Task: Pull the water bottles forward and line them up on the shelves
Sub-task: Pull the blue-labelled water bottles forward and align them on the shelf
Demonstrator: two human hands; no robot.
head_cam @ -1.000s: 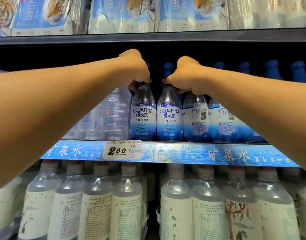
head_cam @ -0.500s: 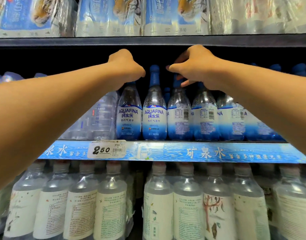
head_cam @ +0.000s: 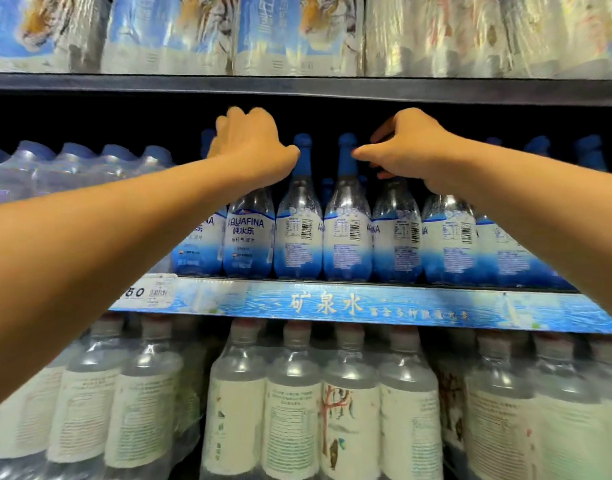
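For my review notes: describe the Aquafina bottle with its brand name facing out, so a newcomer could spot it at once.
Find the middle shelf with the blue strip. In the row of blue-capped bottles, look just under the left hand. That bottle shows AQUAFINA in full; those to its right show barcodes.

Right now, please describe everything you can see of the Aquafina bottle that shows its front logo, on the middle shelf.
The Aquafina bottle is clear plastic with a curved shoulder and a narrow neck. Its label fades from white to blue and faces forward. It stands upright at the front edge of the middle shelf, pressed between neighbouring bottles. The left hand covers its cap and neck, so the grip cannot be told.
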